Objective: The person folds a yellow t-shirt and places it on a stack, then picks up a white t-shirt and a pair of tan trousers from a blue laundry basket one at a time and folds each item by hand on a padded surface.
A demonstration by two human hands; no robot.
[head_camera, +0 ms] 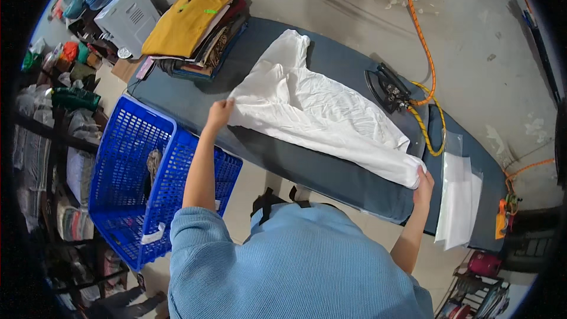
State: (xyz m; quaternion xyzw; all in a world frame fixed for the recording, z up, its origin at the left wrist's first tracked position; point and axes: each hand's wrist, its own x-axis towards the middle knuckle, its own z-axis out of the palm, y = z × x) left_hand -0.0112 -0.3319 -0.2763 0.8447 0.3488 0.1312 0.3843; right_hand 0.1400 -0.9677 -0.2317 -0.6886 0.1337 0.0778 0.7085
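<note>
A white cloth garment (328,97) lies partly wrinkled across a grey padded ironing table (283,155). My left hand (220,113) grips the garment's edge at its left end, near the table's front. At the far right end of the same front edge, my right hand (424,182) pinches a narrow folded corner. The garment's near edge runs fairly straight between both hands. Behind its right part, an iron (387,87) with a dark handle rests on the table, joined to an orange cord (421,31) and a yellow hose (421,126).
A stack of folded clothes, a yellow one (190,17) on top, stands at the table's back left. Blue plastic baskets (164,177) stand at the front left. Clear plastic bags (458,199) lie on the right part. A wall (354,13) runs behind the table.
</note>
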